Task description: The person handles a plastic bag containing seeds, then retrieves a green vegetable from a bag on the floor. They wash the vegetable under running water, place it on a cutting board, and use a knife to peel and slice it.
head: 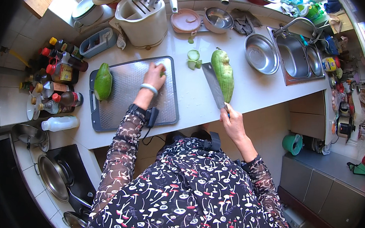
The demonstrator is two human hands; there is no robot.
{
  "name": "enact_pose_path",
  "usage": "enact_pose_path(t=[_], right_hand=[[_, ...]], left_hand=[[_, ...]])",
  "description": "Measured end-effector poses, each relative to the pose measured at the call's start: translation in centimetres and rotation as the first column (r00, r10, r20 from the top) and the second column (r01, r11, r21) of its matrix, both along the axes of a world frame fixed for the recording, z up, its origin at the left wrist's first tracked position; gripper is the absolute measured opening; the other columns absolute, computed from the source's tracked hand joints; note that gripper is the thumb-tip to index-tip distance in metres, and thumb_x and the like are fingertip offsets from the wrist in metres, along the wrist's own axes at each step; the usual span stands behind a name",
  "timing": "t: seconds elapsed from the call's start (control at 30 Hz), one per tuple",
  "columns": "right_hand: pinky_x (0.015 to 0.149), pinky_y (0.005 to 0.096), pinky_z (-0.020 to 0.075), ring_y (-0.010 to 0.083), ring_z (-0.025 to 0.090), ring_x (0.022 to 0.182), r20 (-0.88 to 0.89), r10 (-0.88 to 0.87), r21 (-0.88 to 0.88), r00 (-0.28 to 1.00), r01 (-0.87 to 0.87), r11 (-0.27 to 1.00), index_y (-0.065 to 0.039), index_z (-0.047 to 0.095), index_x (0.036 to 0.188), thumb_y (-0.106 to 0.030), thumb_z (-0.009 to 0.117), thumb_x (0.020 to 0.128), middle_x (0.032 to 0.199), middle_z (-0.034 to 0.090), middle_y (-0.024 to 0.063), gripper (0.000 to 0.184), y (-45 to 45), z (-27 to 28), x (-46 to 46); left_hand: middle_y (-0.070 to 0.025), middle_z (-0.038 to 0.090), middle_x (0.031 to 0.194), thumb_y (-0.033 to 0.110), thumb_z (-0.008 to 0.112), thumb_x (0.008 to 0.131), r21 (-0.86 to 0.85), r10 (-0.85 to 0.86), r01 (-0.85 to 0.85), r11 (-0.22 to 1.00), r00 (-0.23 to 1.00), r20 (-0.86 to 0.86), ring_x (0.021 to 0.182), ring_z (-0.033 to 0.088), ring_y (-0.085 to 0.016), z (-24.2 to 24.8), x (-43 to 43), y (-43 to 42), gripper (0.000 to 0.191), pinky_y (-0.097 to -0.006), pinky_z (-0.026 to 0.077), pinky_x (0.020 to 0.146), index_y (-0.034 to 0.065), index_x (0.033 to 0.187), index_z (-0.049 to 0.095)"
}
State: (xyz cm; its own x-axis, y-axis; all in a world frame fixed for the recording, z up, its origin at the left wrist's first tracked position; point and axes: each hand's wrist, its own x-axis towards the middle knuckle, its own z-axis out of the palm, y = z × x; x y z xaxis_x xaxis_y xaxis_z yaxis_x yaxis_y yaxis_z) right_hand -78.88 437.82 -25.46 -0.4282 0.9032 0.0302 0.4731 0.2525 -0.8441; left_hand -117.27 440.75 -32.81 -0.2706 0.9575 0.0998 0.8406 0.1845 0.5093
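My left hand [155, 77] is over the upper right part of a grey cutting board [131, 106], its fingers curled around a small green piece that they mostly hide. A green gourd [103, 82] lies on the board's left side. My right hand [232, 120] grips the handle of a cleaver [213, 84], whose blade rests on the white counter. A longer pale green gourd [223, 69] lies along the blade's right side; whether they touch, I cannot tell. Several cut green slices [193, 59] sit on the counter above the cleaver.
Sauce bottles [64, 72] crowd the left side, with a white bottle [60, 123] near the board. A knife block [141, 20] stands behind the board. A steel bowl [261, 53] is beside the sink [291, 58] at right. Pans [53, 177] are at lower left.
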Motion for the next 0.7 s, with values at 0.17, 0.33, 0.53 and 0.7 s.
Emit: enact_pose_path(t=[0.17,0.33,0.53,0.7], right_hand=[[0.063,0.0348,0.0547,0.0196,0.068,0.064,0.003,-0.083,-0.053,0.997,0.083,0.995,0.001,0.064,0.131,-0.016,0.058,0.106,0.071,0.067,0.0089,0.031,-4.1,-0.1,-3.7],[0.062,0.0329,0.0529,0.0173,0.065,0.062,-0.029,0.032,-0.044,0.999,-0.033,0.998,-0.001,0.066,0.128,-0.016,0.057,0.107,0.069,0.065,0.0064,0.028,-6.9,-0.2,-7.6],[0.061,0.0326,0.0514,0.0152,0.062,0.061,-0.005,-0.116,-0.077,0.993,0.116,0.990,0.001,0.066,0.123,-0.019,0.056,0.108,0.068,0.063,0.0050,0.027,-6.4,-1.0,-5.4],[0.062,0.0315,0.0510,0.0130,0.061,0.062,0.018,-0.120,-0.106,0.993,0.122,0.987,0.001,0.066,0.128,-0.021,0.055,0.109,0.067,0.063,0.0038,0.031,-5.6,-2.1,-5.2]], left_hand=[[-0.0179,0.067,0.121,0.029,0.083,0.086,0.105,-0.074,0.012,0.994,0.792,0.605,0.106,0.072,-0.031,-1.4,2.1,-0.8,0.062,-0.0406,0.059,0.089,0.0127,0.141,0.060],[-0.0357,0.034,0.152,0.061,0.091,0.066,-0.244,0.362,-0.276,0.930,0.807,0.467,0.144,0.036,-0.049,-0.8,5.3,-6.6,0.152,-0.0510,0.032,0.122,0.0118,0.166,-0.011],[-0.0283,0.056,0.141,0.034,0.096,0.063,-0.043,0.309,-0.334,0.942,0.805,0.507,0.126,0.060,-0.039,-1.6,4.9,-8.3,0.139,-0.0423,0.048,0.110,0.0005,0.165,0.008],[-0.0202,0.064,0.129,0.033,0.087,0.079,-0.082,0.090,-0.124,0.989,0.060,0.994,0.114,0.068,-0.029,-2.0,1.5,-10.7,0.092,-0.0379,0.059,0.095,-0.0010,0.151,0.040]])
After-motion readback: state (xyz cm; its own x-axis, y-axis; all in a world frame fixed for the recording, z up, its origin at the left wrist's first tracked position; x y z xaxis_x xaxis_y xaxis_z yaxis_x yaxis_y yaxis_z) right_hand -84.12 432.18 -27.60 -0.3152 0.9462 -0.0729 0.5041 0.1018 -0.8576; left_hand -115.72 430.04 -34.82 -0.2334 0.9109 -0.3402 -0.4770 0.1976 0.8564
